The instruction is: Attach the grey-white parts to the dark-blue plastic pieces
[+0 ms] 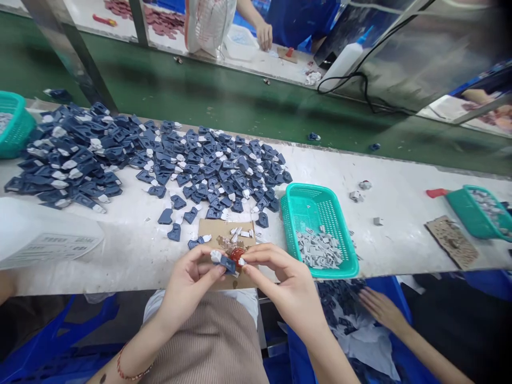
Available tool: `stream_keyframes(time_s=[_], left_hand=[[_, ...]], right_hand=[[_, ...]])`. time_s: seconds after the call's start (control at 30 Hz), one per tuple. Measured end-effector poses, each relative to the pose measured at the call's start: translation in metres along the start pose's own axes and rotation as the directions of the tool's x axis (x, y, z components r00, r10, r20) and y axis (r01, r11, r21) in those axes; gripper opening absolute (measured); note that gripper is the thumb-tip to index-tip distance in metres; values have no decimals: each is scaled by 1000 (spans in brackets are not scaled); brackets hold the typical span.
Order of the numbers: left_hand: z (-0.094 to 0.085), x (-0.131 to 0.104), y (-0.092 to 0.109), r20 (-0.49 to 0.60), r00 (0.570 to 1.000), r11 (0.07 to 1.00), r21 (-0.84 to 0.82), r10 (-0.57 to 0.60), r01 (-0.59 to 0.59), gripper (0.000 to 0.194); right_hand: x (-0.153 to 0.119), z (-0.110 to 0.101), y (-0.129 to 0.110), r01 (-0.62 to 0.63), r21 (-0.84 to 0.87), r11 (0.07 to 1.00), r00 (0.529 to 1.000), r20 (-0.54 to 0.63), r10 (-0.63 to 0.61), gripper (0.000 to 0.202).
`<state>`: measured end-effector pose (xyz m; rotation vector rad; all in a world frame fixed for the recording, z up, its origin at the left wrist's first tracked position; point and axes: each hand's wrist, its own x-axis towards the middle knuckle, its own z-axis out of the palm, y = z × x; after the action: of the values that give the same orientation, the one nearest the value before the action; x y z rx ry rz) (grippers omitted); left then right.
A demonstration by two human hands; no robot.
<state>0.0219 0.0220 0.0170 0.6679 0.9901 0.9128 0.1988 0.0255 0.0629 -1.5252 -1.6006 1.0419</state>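
Observation:
My left hand [190,280] pinches a dark blue plastic part [227,264] with a whitish end between thumb and fingers. Close beside it, my right hand [290,282] grips a small white plastic piece [241,262] in its fingertips. Just behind the two pieces is a small round red dish [237,255], partly hidden by my fingers. Under it lies a piece of cardboard [212,228] with wet-looking stains, on which several small white pieces [242,233] rest. A large heap of similar blue parts [208,165] spreads over the table behind my hands.
To the right stands a green basket [346,234] of small grey pieces. Another green basket [460,205] and stained cardboard [452,240] are farther right. A co-worker's hand [382,306] reaches into a blue crate at lower right; another person's hand [264,36] works across the green belt [240,101].

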Motion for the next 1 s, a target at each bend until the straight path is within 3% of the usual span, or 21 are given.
stream_keyframes(time_s=[0.23,0.57,0.7,0.87,1.0], left_hand=[[3,-1,3,-9,1000,1000,6,25,-25,16],[5,-3,4,-21,998,999,10,53,-53,15],[7,-3,6,-15,999,999,-5,46,-46,13],[11,-3,11,-15,997,997,4,75,-75,14],[18,0,13,76,995,994,-87,66,-59,15]], right_hand=[[3,9,-8,-11,67,998,999,45,8,9],[1,12,-5,-27,93,995,999,22,25,6],[2,9,-3,-129,194,972,991,65,118,6],[3,10,0,-254,338,906,967,111,230,28],[3,22,-4,-326,430,842,941,235,244,41]])
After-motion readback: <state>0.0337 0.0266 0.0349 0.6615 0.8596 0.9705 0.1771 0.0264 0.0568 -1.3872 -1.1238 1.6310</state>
